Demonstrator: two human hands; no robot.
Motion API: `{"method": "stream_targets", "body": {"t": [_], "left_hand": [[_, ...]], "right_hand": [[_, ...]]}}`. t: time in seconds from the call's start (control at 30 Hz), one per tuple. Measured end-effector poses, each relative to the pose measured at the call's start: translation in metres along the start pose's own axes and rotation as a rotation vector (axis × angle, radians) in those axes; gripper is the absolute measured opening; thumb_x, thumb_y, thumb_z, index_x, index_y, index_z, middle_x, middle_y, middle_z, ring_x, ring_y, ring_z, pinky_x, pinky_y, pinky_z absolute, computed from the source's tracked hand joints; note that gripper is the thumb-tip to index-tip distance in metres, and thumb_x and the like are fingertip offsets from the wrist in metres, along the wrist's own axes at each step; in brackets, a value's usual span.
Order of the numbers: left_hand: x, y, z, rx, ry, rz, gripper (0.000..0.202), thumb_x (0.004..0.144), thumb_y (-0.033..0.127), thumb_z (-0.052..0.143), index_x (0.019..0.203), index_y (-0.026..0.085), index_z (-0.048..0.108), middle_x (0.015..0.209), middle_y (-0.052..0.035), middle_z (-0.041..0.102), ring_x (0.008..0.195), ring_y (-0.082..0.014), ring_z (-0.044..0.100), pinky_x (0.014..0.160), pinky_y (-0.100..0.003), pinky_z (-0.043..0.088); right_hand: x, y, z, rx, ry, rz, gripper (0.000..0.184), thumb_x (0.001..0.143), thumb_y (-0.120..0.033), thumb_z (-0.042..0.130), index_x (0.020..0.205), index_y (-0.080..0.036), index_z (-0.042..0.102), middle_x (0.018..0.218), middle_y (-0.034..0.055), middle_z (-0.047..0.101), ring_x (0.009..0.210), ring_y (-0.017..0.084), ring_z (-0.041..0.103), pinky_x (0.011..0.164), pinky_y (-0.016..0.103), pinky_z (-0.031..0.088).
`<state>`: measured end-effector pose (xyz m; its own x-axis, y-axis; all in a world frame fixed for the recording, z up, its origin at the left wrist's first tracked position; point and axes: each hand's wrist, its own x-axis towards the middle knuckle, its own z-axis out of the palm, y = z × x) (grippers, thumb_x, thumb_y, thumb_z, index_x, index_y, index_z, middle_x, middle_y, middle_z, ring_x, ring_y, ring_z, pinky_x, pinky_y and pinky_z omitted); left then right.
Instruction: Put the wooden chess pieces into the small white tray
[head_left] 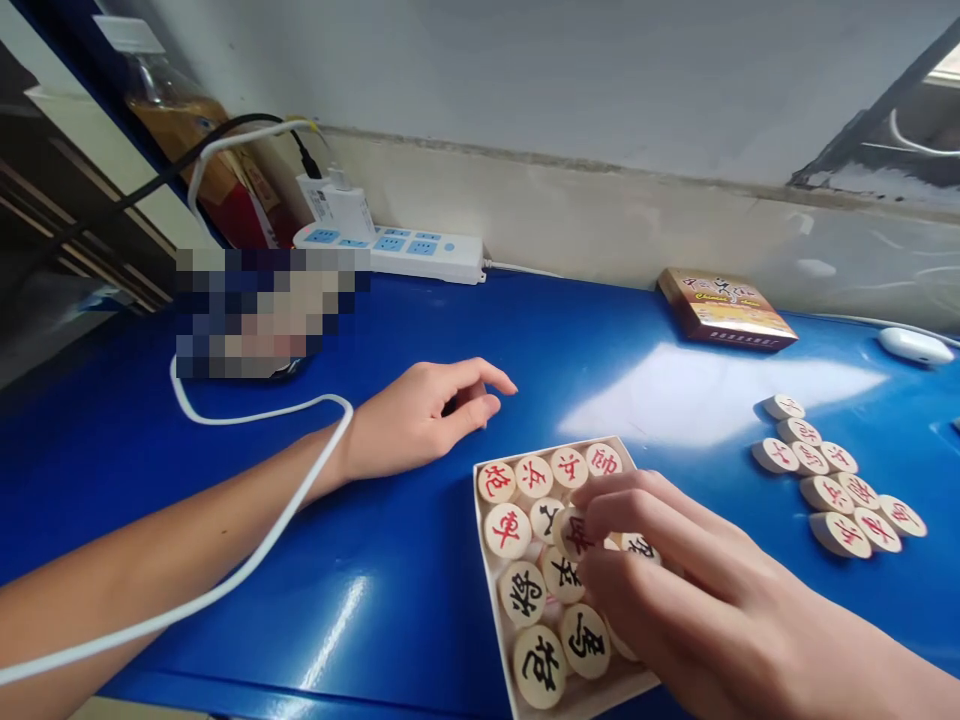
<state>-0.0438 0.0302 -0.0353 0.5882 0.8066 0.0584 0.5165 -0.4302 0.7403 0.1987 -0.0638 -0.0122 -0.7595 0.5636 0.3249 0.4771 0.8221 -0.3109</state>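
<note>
Left of the box rim [488, 555], open table [420, 570] borders the left hand [409, 422].

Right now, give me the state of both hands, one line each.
Left hand: open, loosely curled, holding nothing, at the blue table.
Right hand: closed, pinching a red-marked piece over the white box.

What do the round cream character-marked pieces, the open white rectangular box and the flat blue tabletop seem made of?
Round cream pieces: probably wood, smooth and low-gloss; pale, even sides suggest it, though plastic is possible.
Open white box: likely cardboard, plain-finished, with thin walls.
Blue tabletop: hard and glossy, reflecting bright glare; painted metal or laminate, unclear.
</note>
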Motion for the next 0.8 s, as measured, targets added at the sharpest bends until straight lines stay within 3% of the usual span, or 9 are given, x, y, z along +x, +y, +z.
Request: {"method": "stream_targets", "body": {"t": [0.13, 0.3, 0.43, 0.6, 0.8], "left_hand": [[-0.004, 0.0, -0.004, 0.075, -0.092, 0.047, 0.024, 0.094, 0.029, 0.045, 0.107, 0.021, 0.063, 0.073, 0.0024, 0.061, 0.061, -0.0109, 0.054, 0.058, -0.021, 0.039], [-0.006, 0.001, -0.005, 0.132, -0.097, 0.064, 0.023, 0.093, 0.028, 0.046, 0.105, 0.021, 0.065, 0.071, 0.003, 0.062, 0.063, -0.0116, 0.056, 0.059, -0.021, 0.038], [-0.006, 0.002, -0.005, 0.14, -0.099, 0.036, 0.025, 0.093, 0.031, 0.046, 0.106, 0.022, 0.064, 0.066, 0.0043, 0.06, 0.055, -0.0109, 0.052, 0.055, -0.021, 0.037], [-0.005, 0.003, -0.006, 0.165, -0.089, 0.035, 0.025, 0.092, 0.033, 0.046, 0.104, 0.022, 0.065, 0.066, 0.0039, 0.061, 0.052, -0.0101, 0.051, 0.053, -0.021, 0.037], [-0.006, 0.002, -0.007, 0.203, -0.077, 0.042, 0.025, 0.093, 0.033, 0.046, 0.104, 0.023, 0.066, 0.066, 0.0042, 0.061, 0.053, -0.0102, 0.052, 0.054, -0.02, 0.037]], "right_hand": [[0.001, 0.001, 0.001, -0.038, 0.034, 0.011, 0.015, 0.086, -0.007, 0.046, 0.088, -0.014, 0.06, 0.09, 0.0097, 0.058, 0.086, 0.016, 0.055, 0.075, 0.026, 0.049], [0.001, -0.003, 0.002, -0.089, 0.092, 0.042, 0.011, 0.085, -0.011, 0.053, 0.087, -0.016, 0.062, 0.087, 0.0065, 0.062, 0.09, 0.018, 0.058, 0.078, 0.031, 0.048], [-0.007, -0.003, 0.001, -0.17, 0.165, 0.079, 0.015, 0.085, -0.014, 0.058, 0.098, -0.016, 0.064, 0.091, 0.0068, 0.064, 0.103, 0.021, 0.057, 0.081, 0.034, 0.047], [-0.015, -0.002, 0.001, -0.251, 0.154, 0.031, 0.02, 0.087, -0.019, 0.057, 0.105, -0.016, 0.066, 0.108, 0.0119, 0.063, 0.11, 0.027, 0.055, 0.084, 0.043, 0.047], [-0.012, 0.0, 0.003, -0.291, 0.13, 0.051, 0.023, 0.089, -0.024, 0.053, 0.104, -0.018, 0.069, 0.114, 0.0147, 0.061, 0.115, 0.028, 0.053, 0.082, 0.041, 0.051]]}}
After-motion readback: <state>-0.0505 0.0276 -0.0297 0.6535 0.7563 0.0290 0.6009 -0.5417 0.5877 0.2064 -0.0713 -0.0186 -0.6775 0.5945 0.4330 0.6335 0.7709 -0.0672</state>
